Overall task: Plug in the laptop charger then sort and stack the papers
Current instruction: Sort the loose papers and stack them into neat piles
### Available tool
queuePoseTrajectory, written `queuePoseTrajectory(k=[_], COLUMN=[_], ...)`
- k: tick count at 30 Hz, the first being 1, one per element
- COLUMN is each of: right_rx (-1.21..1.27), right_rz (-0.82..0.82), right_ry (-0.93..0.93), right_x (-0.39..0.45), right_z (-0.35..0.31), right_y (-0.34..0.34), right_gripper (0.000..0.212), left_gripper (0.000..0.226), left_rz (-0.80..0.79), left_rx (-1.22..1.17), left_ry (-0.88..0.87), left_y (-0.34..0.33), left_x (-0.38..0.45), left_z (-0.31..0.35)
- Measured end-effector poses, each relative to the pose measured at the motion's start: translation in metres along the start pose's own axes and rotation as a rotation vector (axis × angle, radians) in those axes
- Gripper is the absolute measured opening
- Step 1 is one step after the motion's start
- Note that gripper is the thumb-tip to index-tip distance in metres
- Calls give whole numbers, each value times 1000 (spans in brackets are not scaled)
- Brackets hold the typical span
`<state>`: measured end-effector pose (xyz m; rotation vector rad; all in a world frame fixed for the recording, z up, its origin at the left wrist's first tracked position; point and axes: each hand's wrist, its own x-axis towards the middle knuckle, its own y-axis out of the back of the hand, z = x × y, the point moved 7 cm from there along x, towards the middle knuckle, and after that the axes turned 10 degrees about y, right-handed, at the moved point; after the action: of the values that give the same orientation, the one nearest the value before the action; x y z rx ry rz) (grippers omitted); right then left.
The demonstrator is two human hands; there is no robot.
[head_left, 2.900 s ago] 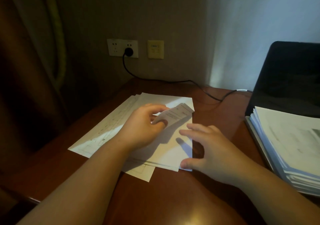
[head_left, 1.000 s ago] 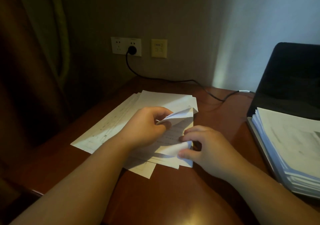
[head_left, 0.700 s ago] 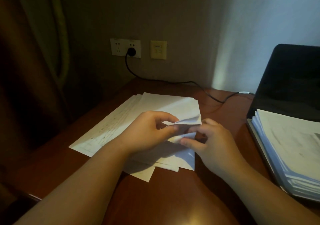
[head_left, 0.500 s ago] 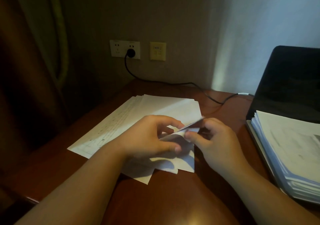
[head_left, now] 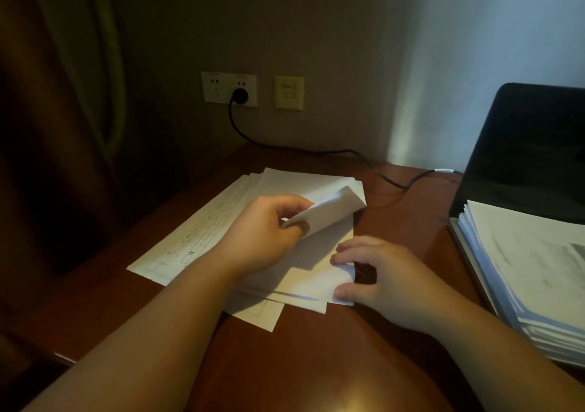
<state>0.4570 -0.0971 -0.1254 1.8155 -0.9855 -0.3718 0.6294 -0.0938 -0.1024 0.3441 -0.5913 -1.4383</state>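
The left hand [head_left: 262, 231] has its grip closed on the corner of the top sheet [head_left: 329, 212], pinching it and curling it up over the loose papers [head_left: 202, 231]. The right hand [head_left: 383, 278] lies with relaxed fingers on the right edge of these papers, thumb at the near corner. The papers lie spread on the brown bench [head_left: 300, 364]. Behind, the charger plug [head_left: 239, 95] sits in the wall socket [head_left: 218, 90], and its cable [head_left: 316, 151] runs to the black laptop [head_left: 525, 148], where a thick paper stack [head_left: 531, 269] rests.

Two bare forearms showing in the head view, no sleeves reaching into sight, bare left hand [head_left: 262, 234] wearing no ring or watch, bare right hand [head_left: 383, 278] likewise wearing nothing, short fingernails showing unpainted
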Motion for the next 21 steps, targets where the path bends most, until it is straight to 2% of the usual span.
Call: queuePoseTrajectory(k=[8, 12, 14, 16, 19, 21], right_rx=[46, 116, 224, 374, 767, 943], right_rz=[132, 340, 437, 465, 504, 591], right_ry=[20, 10, -12, -62, -171, -252], right_x=[3, 3, 2, 0, -3, -7], right_z=[-5, -6, -4, 1, 6, 12], right_y=[3, 13, 21, 21, 16, 18], right_gripper=[25, 7, 6, 8, 8, 16], left_gripper=[24, 27, 27, 26, 25, 25], left_rz=[-23, -31, -31, -24, -44, -83], left_rx=[27, 39, 16, -13, -94, -138], left_ry=[13, 4, 1, -2, 4, 12], left_y=[-2, -4, -4, -4, -2, -4], left_x=[0, -1, -2, -3, -4, -5], left_z=[3, 7, 9, 11, 12, 13])
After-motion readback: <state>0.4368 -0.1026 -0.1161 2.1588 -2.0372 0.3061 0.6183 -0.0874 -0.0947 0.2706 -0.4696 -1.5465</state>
